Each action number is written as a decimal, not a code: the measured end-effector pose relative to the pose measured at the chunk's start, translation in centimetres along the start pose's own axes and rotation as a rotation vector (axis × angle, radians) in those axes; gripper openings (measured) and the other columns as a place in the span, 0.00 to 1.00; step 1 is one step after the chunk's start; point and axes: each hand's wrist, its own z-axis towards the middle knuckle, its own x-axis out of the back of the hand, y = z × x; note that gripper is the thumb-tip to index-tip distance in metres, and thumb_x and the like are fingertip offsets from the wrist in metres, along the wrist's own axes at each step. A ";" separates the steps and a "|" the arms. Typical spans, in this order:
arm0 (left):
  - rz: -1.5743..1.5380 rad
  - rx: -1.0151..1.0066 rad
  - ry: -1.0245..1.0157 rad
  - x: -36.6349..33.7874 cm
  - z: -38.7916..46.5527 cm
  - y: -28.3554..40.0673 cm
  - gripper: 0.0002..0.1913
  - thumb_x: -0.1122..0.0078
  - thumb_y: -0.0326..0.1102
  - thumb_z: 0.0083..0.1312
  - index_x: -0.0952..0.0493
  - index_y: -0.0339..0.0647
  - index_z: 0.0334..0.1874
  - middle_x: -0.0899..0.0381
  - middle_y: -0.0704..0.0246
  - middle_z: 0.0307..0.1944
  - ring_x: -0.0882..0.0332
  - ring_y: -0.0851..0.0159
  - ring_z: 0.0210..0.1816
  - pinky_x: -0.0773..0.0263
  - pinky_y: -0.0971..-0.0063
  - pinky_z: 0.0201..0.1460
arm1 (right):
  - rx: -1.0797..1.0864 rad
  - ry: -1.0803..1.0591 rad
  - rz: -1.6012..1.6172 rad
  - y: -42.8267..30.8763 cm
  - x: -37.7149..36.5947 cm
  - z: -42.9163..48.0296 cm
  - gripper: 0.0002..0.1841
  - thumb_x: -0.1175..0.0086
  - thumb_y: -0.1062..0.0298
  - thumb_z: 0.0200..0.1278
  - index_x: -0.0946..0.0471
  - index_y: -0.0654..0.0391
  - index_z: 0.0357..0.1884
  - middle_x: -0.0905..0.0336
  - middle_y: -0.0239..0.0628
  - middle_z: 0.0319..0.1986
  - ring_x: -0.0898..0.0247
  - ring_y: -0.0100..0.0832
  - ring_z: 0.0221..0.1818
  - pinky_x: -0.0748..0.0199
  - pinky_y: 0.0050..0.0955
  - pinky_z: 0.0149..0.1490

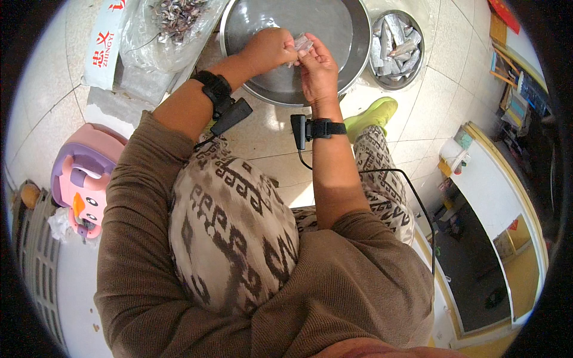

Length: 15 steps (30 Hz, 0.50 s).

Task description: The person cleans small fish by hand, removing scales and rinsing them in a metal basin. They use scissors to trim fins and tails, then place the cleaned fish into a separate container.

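Note:
My left hand (280, 47) and my right hand (318, 67) meet over a wide metal basin (295, 99) of water. Between their fingers is a small, pale, translucent piece (302, 43), perhaps fish flesh or thin plastic; I cannot tell which. The fingers of both hands pinch it from either side. To the right of the basin stands a smaller oval metal bowl (421, 58) heaped with silvery cut fish pieces (395, 31). Left of the basin, a clear plastic bag (147, 49) lies spread with dark, purplish scraps (177, 18) on it.
A white box or sack (100, 49) with red writing lies at the upper left, beside a grey slab (150, 85). A pink and purple plastic child's seat (85, 179) stands at the left. A green shoe (372, 117) is below the bowl. A black cable (418, 192) trails from the right wrist strap.

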 end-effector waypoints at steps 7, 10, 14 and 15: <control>-0.578 0.156 -0.083 1.4 0.0 -0.6 0.13 0.45 0.41 0.58 0.26 0.37 0.26 0.26 0.72 0.25 0.30 0.72 0.29 0.35 0.75 0.35 | -0.023 -0.015 0.135 -0.3 0.2 0.1 0.23 0.51 0.82 0.59 0.36 0.66 0.59 0.24 0.40 0.42 0.26 0.27 0.38 0.28 0.21 0.41; -0.679 0.144 0.013 1.6 0.4 -1.5 0.13 0.45 0.42 0.59 0.25 0.37 0.28 0.27 0.71 0.24 0.33 0.71 0.28 0.38 0.73 0.33 | -0.026 -0.023 0.152 -0.3 0.5 0.1 0.23 0.51 0.81 0.60 0.36 0.66 0.59 0.23 0.41 0.42 0.25 0.28 0.38 0.27 0.21 0.41; -0.491 0.284 0.425 1.1 2.0 -3.2 0.13 0.44 0.41 0.59 0.23 0.37 0.33 0.24 0.66 0.28 0.28 0.66 0.31 0.34 0.69 0.37 | -0.024 -0.030 0.178 0.3 1.1 0.2 0.22 0.51 0.80 0.60 0.36 0.66 0.58 0.23 0.43 0.42 0.25 0.30 0.38 0.26 0.22 0.40; -0.223 0.270 0.536 0.8 2.4 -3.6 0.13 0.44 0.40 0.58 0.23 0.37 0.35 0.23 0.64 0.30 0.26 0.64 0.34 0.32 0.68 0.40 | -0.022 -0.036 0.193 0.6 1.4 0.3 0.22 0.51 0.80 0.60 0.36 0.66 0.58 0.23 0.43 0.42 0.24 0.30 0.38 0.26 0.22 0.40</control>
